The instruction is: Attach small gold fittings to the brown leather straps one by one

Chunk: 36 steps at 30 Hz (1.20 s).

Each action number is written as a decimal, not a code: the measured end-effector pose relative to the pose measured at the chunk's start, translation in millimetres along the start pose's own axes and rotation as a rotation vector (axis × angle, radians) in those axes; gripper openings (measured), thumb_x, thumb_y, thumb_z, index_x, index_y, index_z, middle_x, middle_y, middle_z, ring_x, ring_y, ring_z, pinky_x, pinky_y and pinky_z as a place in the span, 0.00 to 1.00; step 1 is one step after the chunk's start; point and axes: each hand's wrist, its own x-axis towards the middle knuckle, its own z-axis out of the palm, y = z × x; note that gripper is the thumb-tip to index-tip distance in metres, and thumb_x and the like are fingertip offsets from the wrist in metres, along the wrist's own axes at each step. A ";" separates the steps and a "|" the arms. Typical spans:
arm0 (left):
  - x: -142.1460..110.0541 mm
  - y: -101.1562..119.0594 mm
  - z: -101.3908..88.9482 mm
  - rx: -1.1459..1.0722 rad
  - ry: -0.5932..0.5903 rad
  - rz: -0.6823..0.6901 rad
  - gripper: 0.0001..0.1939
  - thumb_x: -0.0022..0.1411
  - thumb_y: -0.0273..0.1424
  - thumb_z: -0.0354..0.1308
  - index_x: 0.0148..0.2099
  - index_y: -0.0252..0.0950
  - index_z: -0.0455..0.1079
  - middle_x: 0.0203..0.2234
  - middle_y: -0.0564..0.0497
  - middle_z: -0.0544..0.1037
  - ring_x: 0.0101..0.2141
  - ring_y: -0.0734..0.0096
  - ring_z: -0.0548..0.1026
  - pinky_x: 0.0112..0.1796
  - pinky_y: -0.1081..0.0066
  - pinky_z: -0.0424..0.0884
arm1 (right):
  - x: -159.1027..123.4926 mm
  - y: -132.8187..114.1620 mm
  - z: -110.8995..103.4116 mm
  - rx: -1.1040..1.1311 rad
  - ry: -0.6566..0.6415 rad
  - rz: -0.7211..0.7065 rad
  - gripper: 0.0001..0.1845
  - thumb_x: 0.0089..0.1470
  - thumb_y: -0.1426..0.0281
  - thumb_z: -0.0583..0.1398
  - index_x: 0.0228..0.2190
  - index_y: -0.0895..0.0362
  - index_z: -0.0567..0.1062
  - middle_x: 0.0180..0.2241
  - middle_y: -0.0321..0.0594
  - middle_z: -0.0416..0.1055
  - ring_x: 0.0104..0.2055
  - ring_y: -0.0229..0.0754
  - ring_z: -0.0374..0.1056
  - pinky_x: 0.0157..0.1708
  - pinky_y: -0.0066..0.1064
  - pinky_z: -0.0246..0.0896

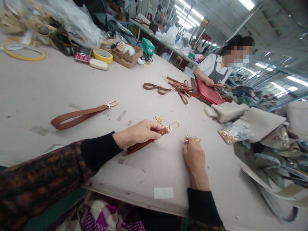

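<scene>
The left hand (141, 133) pinches a brown strap (137, 147) near the front of the table (91, 80), thumb and fingers closed over its middle, while the right hand (194, 154) curls its fingers onto gold hardware (197, 139), though whether it grips I cannot tell. Farther out, a packet's white label (232, 132) and the phone's keys (82, 57) are too small to read, the red sign (205, 22) blurs, and pale bags (264, 123) run off the right edge.
</scene>
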 end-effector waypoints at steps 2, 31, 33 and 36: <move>0.8 -3.9 2.3 0.059 0.037 0.030 0.05 0.54 0.28 0.56 0.33 0.33 0.71 0.22 0.55 0.70 0.24 0.76 0.66 0.28 0.75 0.61 | -0.7 -0.6 0.2 0.085 0.014 0.048 0.14 0.53 0.76 0.51 0.41 0.59 0.72 0.37 0.49 0.75 0.39 0.49 0.69 0.40 0.39 0.63; -2.2 -12.1 24.9 0.415 0.270 0.262 0.08 0.60 0.22 0.51 0.33 0.34 0.71 0.25 0.54 0.75 0.28 0.74 0.71 0.30 0.75 0.63 | -6.5 -110.3 -17.4 0.722 0.458 -0.023 0.03 0.57 0.72 0.60 0.35 0.54 0.73 0.33 0.38 0.75 0.37 0.41 0.73 0.39 0.34 0.69; -1.7 -13.0 24.8 0.413 0.252 0.264 0.09 0.59 0.21 0.51 0.33 0.34 0.72 0.25 0.54 0.76 0.28 0.74 0.71 0.30 0.75 0.63 | -5.4 -108.9 -18.9 0.664 0.489 -0.078 0.03 0.57 0.74 0.60 0.34 0.55 0.73 0.32 0.37 0.75 0.36 0.40 0.73 0.38 0.32 0.69; -1.7 -13.2 25.2 0.416 0.236 0.265 0.10 0.59 0.20 0.50 0.35 0.33 0.73 0.27 0.53 0.77 0.29 0.74 0.72 0.30 0.75 0.64 | -4.2 -107.3 -20.4 0.595 0.493 -0.134 0.04 0.57 0.75 0.59 0.33 0.54 0.72 0.31 0.36 0.76 0.35 0.39 0.74 0.37 0.30 0.68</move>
